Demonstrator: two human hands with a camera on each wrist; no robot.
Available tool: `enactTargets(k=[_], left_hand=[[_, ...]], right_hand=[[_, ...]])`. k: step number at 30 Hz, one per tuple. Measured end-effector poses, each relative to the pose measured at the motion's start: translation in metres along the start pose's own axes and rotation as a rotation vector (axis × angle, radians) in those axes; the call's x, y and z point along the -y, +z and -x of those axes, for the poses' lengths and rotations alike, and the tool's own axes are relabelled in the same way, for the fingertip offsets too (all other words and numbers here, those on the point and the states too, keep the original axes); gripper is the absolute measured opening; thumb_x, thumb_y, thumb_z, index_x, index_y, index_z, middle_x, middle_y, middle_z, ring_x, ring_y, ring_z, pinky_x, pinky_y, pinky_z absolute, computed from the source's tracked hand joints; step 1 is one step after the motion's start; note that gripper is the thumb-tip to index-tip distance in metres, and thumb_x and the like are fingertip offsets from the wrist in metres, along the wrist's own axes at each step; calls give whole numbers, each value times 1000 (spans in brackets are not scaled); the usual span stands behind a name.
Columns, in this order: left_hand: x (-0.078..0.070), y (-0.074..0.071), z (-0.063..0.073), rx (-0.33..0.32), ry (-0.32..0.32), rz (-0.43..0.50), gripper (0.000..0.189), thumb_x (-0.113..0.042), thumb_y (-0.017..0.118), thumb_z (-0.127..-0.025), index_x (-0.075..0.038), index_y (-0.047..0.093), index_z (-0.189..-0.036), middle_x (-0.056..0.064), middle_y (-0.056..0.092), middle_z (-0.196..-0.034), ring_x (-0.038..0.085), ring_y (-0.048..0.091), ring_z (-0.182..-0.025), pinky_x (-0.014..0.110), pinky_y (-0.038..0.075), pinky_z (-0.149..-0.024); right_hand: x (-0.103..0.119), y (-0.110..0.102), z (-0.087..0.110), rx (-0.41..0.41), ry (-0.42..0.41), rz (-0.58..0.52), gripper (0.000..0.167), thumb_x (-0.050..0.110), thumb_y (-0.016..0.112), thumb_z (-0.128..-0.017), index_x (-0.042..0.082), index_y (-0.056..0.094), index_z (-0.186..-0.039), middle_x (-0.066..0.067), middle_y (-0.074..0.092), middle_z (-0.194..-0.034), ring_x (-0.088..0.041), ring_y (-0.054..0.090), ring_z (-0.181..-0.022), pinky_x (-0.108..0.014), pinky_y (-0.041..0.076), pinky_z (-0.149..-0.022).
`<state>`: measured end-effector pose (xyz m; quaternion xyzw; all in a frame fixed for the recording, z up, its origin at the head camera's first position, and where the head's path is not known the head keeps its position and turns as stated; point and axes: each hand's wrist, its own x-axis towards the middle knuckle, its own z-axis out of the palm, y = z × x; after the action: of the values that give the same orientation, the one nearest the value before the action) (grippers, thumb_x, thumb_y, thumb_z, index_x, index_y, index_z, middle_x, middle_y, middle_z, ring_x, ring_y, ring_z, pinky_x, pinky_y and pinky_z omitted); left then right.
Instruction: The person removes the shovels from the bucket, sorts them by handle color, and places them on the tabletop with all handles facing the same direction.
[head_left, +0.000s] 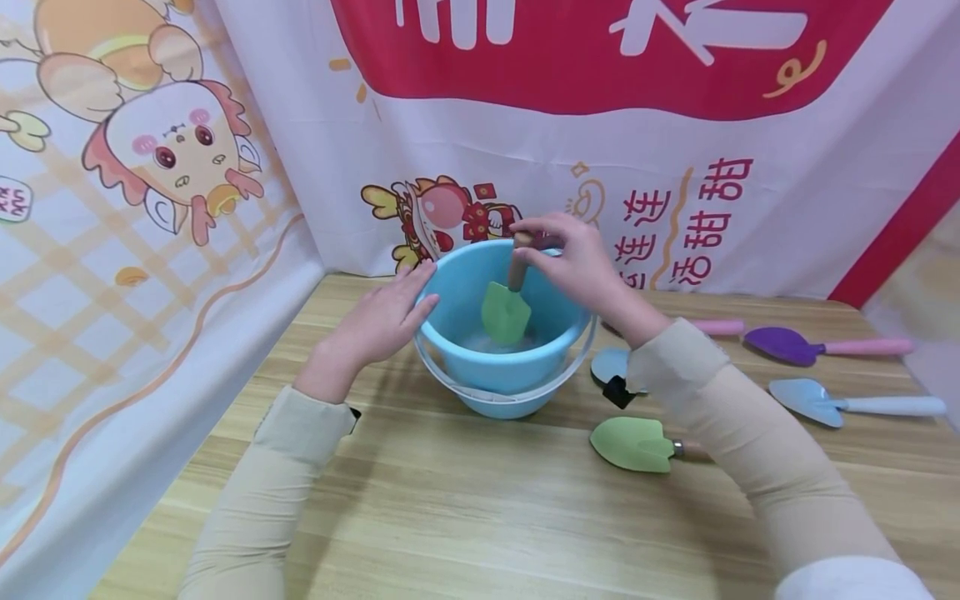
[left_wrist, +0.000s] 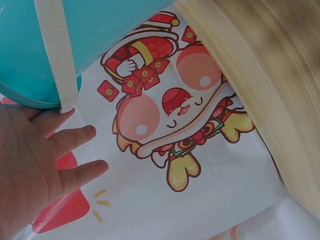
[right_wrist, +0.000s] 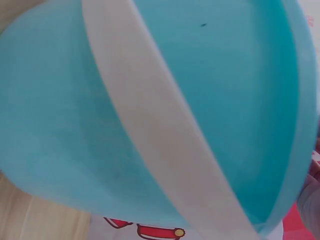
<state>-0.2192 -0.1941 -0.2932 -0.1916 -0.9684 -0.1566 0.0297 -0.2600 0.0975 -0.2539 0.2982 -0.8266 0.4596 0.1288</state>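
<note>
A light blue bucket (head_left: 495,362) with a white handle (head_left: 517,398) stands upright on the table. My right hand (head_left: 576,260) is above its far right rim and pinches the wooden grip of a green garden trowel (head_left: 506,313) with a square-looking blade, which points down inside the bucket. In the right wrist view the bucket's wall (right_wrist: 55,110) fills most of the picture and only a sliver of the hand shows at the right edge. My left hand (head_left: 382,318) rests against the left rim, its fingers fairly straight and spread in the left wrist view.
To the right lie a green trowel (head_left: 633,444), a light blue trowel (head_left: 810,402), a purple one (head_left: 783,343) with a pink handle, and a blue blade (head_left: 611,367) partly behind my right sleeve. Printed cloth (head_left: 480,137) hangs behind and at the left. The wooden table (head_left: 480,517) extends in front.
</note>
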Motion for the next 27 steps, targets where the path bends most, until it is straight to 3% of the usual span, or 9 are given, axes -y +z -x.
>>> enactTargets(k=[4, 10, 17, 21, 27], left_hand=[[0, -1, 1, -2, 3, -5, 68, -48, 32, -110, -9, 21, -165, 9, 21, -169, 39, 14, -154, 63, 20, -120], [0, 0, 0, 0, 2, -4, 68, -49, 32, -110, -10, 19, -165, 8, 21, -169, 39, 14, -154, 63, 20, -120], [0, -1, 0, -5, 3, -3, 68, -49, 32, -110, -11, 19, -165, 9, 21, -169, 39, 14, -154, 64, 20, -119], [0, -1, 0, -10, 1, -4, 68, -49, 33, -110, -10, 20, -165, 9, 22, -169, 39, 14, -154, 64, 21, -119], [0, 0, 0, -12, -5, 2, 68, -48, 34, -110, -10, 22, -164, 9, 23, -169, 39, 16, -154, 65, 22, -118]], right_hand=[[1, -6, 4, -65, 34, -60, 34, 12, 73, -97, 5, 70, -130, -11, 66, -121, -27, 68, -111, -42, 57, -96], [0, -14, 8, -158, 13, -172, 33, 7, 73, -96, -1, 69, -129, -15, 64, -127, -29, 69, -111, -34, 55, -98], [3, -27, 16, -225, 7, -272, 34, 6, 71, -97, -2, 67, -130, -9, 64, -117, -22, 72, -106, -30, 57, -91], [5, -33, 23, -270, 22, -358, 35, 7, 70, -97, -2, 66, -131, -8, 65, -119, -16, 73, -103, -28, 58, -87], [7, -43, 34, -351, 49, -544, 31, 5, 71, -96, 0, 69, -127, -16, 62, -128, -20, 71, -109, -30, 59, -85]])
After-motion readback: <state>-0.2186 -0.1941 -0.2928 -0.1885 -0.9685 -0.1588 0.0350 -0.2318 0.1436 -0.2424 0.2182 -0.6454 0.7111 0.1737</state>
